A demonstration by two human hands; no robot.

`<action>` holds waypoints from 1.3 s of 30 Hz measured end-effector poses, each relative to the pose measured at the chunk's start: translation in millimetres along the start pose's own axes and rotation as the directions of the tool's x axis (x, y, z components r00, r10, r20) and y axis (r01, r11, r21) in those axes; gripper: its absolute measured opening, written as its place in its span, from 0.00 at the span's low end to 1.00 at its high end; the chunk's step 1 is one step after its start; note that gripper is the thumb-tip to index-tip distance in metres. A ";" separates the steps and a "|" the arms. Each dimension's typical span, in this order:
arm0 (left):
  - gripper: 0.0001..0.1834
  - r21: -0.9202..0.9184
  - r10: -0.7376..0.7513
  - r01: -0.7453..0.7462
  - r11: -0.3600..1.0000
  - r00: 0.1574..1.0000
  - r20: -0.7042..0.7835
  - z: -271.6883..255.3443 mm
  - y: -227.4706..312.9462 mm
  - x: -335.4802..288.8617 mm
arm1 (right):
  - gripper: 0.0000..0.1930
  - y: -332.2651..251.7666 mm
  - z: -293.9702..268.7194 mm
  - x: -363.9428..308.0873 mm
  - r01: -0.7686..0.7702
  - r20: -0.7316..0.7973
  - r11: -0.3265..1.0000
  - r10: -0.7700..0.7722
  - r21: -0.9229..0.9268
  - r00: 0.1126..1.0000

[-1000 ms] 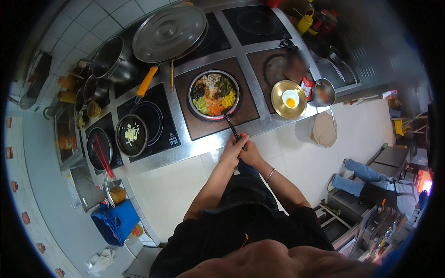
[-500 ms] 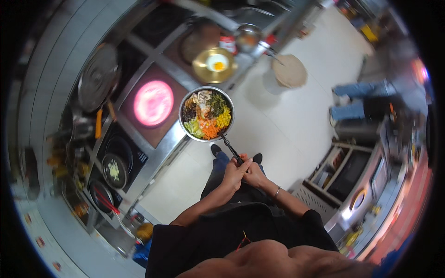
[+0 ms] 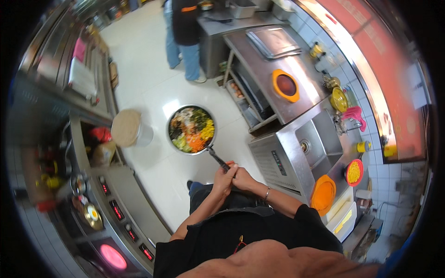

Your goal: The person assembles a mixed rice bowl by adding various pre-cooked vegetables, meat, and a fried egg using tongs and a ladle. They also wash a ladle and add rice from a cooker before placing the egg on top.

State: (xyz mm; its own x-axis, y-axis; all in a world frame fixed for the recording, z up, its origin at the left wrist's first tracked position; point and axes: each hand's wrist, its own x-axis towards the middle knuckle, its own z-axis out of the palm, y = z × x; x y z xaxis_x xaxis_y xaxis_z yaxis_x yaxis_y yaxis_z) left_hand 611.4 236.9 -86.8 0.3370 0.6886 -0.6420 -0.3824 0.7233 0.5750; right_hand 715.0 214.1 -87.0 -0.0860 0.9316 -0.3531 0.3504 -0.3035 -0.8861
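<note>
A round steel pan (image 3: pixel 191 153) hangs level over the floor in front of me. It holds separate heaps of shredded carrot (image 3: pixel 198 142), yellow corn (image 3: pixel 207 130), dark greens (image 3: pixel 198 116), pale green slices (image 3: pixel 181 142) and whitish mushroom pieces (image 3: pixel 186 113). Its black handle (image 3: pixel 218 159) points back toward my body. My left hand (image 3: pixel 223 180) is closed round the handle. Pressed against it on the right, my right hand (image 3: pixel 243 179) is also closed on the handle's end, most of which the fingers hide.
At lower left are a glowing pink-red burner (image 3: pixel 113 257) and a brass dish with a fried egg (image 3: pixel 94 217). A lidded bin (image 3: pixel 126 128) stands on the floor. To the right are a steel sink (image 3: pixel 320 134) and a bowl of corn (image 3: pixel 354 172). Another person (image 3: pixel 187 44) stands farther back.
I have turned rightward, away from the stove, carrying the pan. The burner and egg dish now lie at lower left, while the sink counter has come into view on the right.
</note>
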 end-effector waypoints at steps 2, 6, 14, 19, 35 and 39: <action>0.17 0.104 -0.075 0.063 0.993 0.991 0.115 49.3 -7.9 15.0 | 0.15 2.6 -45.5 -18.8 -0.031 -0.170 1.000 0.030 -0.002 0.985; 0.17 0.302 -0.173 0.063 0.951 0.919 0.353 131.1 -12.9 106.5 | 0.14 29.0 -130.7 10.6 -0.158 -0.420 0.985 0.173 0.071 0.891; 0.15 0.588 -0.539 0.229 0.776 0.725 0.429 265.2 -16.4 222.9 | 0.13 76.9 -237.2 63.5 -0.064 -0.770 0.946 0.297 0.318 0.565; 0.16 0.672 -0.655 0.280 0.686 0.639 0.404 289.5 -30.5 279.2 | 0.16 91.1 -269.4 91.8 -0.133 -0.693 0.840 0.514 0.527 0.506; 0.18 0.290 -0.325 0.237 0.927 0.893 0.312 245.2 -46.3 350.4 | 0.06 140.5 -283.9 100.5 -0.030 -0.574 0.736 0.553 0.677 0.604; 0.18 -0.090 -0.211 0.227 0.970 0.964 0.160 252.6 -48.4 410.1 | 0.06 125.1 -298.0 93.6 -0.054 -0.526 0.710 0.569 0.702 0.632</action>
State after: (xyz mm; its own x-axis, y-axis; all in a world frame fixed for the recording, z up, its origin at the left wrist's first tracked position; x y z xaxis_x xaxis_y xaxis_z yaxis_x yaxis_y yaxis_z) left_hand 985.4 497.4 -249.9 0.5434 0.5194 -0.6595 -0.3717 0.8532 0.3658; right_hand 1028.7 322.9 -141.3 0.6361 0.5209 -0.5693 -0.4018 -0.4063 -0.8207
